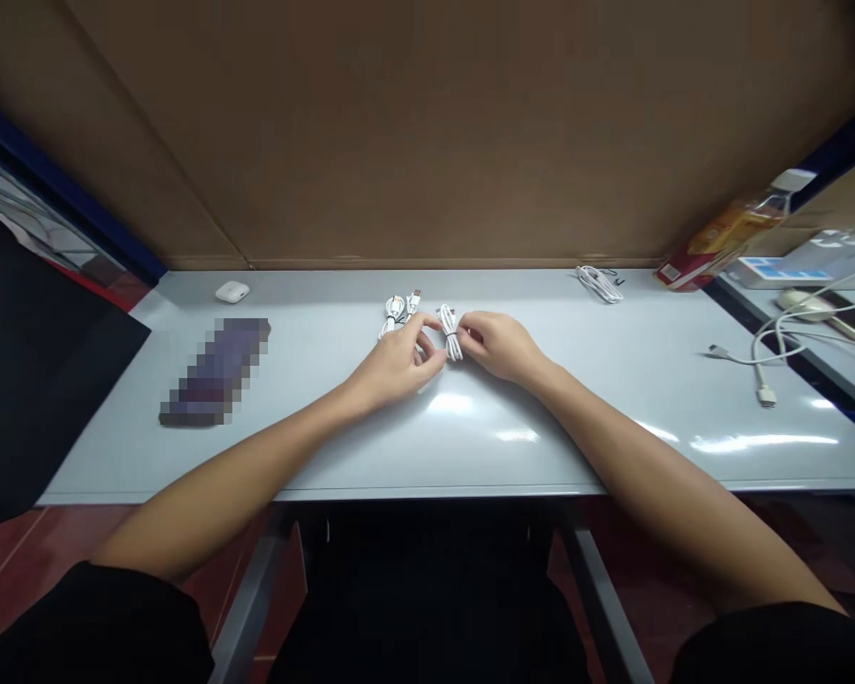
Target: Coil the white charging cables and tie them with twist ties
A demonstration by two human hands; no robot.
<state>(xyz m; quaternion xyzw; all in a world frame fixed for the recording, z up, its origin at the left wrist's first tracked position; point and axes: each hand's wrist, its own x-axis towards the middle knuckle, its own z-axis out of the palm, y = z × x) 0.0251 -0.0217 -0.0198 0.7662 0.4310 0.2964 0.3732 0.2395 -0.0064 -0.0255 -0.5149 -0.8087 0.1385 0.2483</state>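
The pale grey, glossy flat-topped table (328, 446) spans the whole view, backed by a brown cardboard wall (427, 123). On it, going down in size: a long pixel-blurred dark slab (215, 372) at about nine o'clock from the hands; a clear plastic bottle with an orange label (728, 237) lying tilted at two o'clock, at the far right corner; a loose white charging cable with plugs (759, 361) sprawled at three o'clock near the right edge; a coiled white cable bundle (599, 283) well apart at one o'clock near the back wall; a small white rounded earbud case (232, 292) at ten o'clock.

In the middle the two hands meet. The left hand (393, 366) and the right hand (503, 347) both pinch a short white cable wound into a tight hank (451, 332), which sits between them, low over or on the table top; I cannot tell whether it touches. Both sets of fingers are closed on it, thumb against forefinger. Just beyond the left hand, at eleven o'clock, lies a second wound white cable with a USB plug (397, 309), apart from the hands.

Judging by how things lie, two bundles look finished, the hank in hand is wound and seems to be getting its last tuck or tie, and the sprawled cable remains uncoiled.
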